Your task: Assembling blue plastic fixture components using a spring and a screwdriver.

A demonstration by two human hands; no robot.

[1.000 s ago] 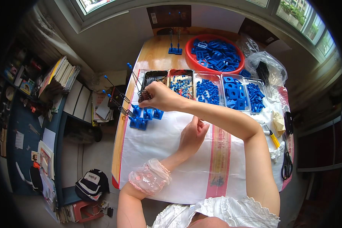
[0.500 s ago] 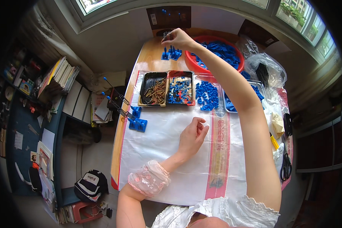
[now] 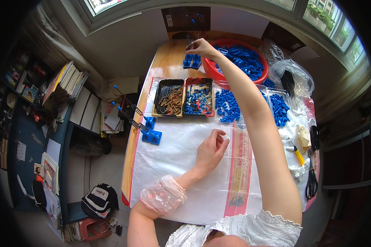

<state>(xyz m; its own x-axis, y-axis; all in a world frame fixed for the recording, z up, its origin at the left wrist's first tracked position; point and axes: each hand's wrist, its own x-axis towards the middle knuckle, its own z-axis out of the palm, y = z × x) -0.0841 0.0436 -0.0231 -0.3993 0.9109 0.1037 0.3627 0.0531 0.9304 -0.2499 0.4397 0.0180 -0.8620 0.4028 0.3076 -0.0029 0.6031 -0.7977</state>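
At the far end of the table my right hand [image 3: 200, 48] has its fingers closed at the coil spring of one of several small blue-based spring stands [image 3: 191, 61]. The fingers partly hide the springs [image 3: 189, 39]. My left hand [image 3: 212, 149] rests on the white sheet [image 3: 181, 152], loosely curled, thumb apart from the fingers and nothing visible in it. To its left, at the table edge, are more blue bases [image 3: 151, 137] with springs and long blue-tipped stems tilting left.
A two-part tray [image 3: 184, 99] holds brass-coloured pins and small blue, white and red pieces. Blue parts [image 3: 227, 105] lie to its right, with a clear box of blue pieces [image 3: 279, 110]. Behind stands a red basin [image 3: 267, 68] of blue parts. Scissors [image 3: 311, 185] and a yellow-handled cutter [image 3: 299, 156] lie at right.
My right hand has moved slightly right and lower at the far end; the blue bases under it now stand closer in line. The left hand stays in place. The whole view has shifted a little.
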